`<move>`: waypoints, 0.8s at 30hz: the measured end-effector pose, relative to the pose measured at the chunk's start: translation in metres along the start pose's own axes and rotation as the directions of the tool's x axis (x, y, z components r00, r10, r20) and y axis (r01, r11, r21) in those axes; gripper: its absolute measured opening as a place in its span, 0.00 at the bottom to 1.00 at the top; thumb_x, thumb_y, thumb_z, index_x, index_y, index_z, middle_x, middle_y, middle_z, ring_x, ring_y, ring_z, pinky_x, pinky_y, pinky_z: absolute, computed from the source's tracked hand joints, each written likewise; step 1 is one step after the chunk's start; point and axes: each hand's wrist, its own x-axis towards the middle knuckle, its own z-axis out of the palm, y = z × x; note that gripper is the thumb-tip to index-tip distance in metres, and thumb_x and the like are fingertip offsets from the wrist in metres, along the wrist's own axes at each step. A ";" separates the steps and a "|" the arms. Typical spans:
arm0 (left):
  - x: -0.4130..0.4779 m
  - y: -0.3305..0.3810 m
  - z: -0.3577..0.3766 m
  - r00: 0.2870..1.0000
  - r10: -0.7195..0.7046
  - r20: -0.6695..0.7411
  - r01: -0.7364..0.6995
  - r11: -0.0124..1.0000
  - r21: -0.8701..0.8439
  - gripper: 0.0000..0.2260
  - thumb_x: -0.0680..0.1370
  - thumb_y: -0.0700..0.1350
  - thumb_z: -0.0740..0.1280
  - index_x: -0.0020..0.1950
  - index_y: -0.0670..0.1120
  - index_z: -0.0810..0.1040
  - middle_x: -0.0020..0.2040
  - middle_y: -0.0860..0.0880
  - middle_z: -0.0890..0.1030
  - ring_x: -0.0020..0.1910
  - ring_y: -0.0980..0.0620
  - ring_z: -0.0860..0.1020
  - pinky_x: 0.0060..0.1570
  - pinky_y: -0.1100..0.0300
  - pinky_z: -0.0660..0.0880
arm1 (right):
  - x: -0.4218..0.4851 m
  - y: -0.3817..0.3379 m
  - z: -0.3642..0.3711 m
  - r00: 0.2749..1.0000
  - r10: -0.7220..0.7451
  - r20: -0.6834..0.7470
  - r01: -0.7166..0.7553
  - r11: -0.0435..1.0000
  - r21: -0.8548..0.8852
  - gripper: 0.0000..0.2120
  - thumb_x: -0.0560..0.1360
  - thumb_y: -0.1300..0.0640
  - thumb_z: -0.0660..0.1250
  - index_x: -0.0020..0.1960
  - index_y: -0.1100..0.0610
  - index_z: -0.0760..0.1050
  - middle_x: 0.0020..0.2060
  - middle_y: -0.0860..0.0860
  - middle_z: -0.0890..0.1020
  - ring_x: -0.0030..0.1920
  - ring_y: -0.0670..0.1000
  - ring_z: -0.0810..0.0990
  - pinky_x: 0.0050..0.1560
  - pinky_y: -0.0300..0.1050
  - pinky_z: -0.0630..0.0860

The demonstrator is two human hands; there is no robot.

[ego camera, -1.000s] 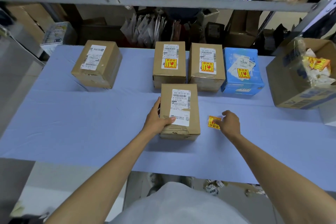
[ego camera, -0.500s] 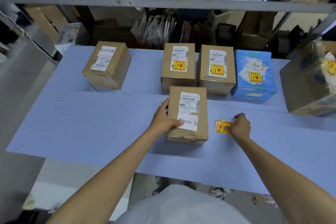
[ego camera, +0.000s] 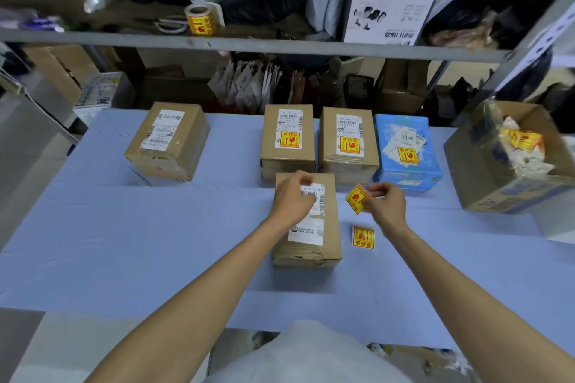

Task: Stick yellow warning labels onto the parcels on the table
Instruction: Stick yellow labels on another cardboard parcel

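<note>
My right grip (ego camera: 384,204) pinches a yellow label (ego camera: 357,198) clear of the worktop (ego camera: 155,242); left grip (ego camera: 294,200), fingers curled, steadies the parcel (ego camera: 308,239) for application.

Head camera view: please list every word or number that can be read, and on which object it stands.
"W172-00 001": white shipping label on the nearest parcel, partly under the left hand.
Yellow warning label in the right hand: characters too blurred.
Yellow label on the table: unreadable.
Other parcels' labels: too small.
White box on the shelf: upside down, unreadable.
</note>
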 end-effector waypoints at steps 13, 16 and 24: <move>0.002 0.007 0.002 0.987 -0.141 0.078 0.160 0.919 -0.360 0.12 0.74 0.40 0.72 0.55 0.46 0.75 0.51 0.49 0.80 0.52 0.51 0.79 0.52 0.56 0.77 | -0.045 -0.064 0.028 0.974 -0.046 0.222 0.001 0.980 0.201 0.07 0.70 0.68 0.72 0.42 0.61 0.75 0.40 0.54 0.81 0.43 0.52 0.82 0.45 0.47 0.81; -0.001 0.004 -0.006 0.991 -0.090 0.095 0.119 0.928 -0.353 0.10 0.74 0.39 0.72 0.53 0.46 0.77 0.46 0.52 0.79 0.48 0.53 0.78 0.49 0.58 0.77 | -0.047 -0.062 0.029 0.965 -0.060 0.254 0.022 0.988 0.151 0.10 0.68 0.68 0.74 0.40 0.57 0.74 0.40 0.54 0.81 0.43 0.52 0.82 0.45 0.48 0.81; -0.005 -0.001 -0.014 0.992 -0.074 0.104 0.108 0.923 -0.369 0.07 0.74 0.39 0.71 0.50 0.46 0.78 0.47 0.49 0.80 0.47 0.53 0.79 0.42 0.65 0.77 | -0.052 -0.060 0.036 0.954 -0.136 0.268 0.099 0.984 0.147 0.05 0.71 0.66 0.72 0.46 0.59 0.79 0.43 0.55 0.82 0.45 0.52 0.82 0.44 0.43 0.78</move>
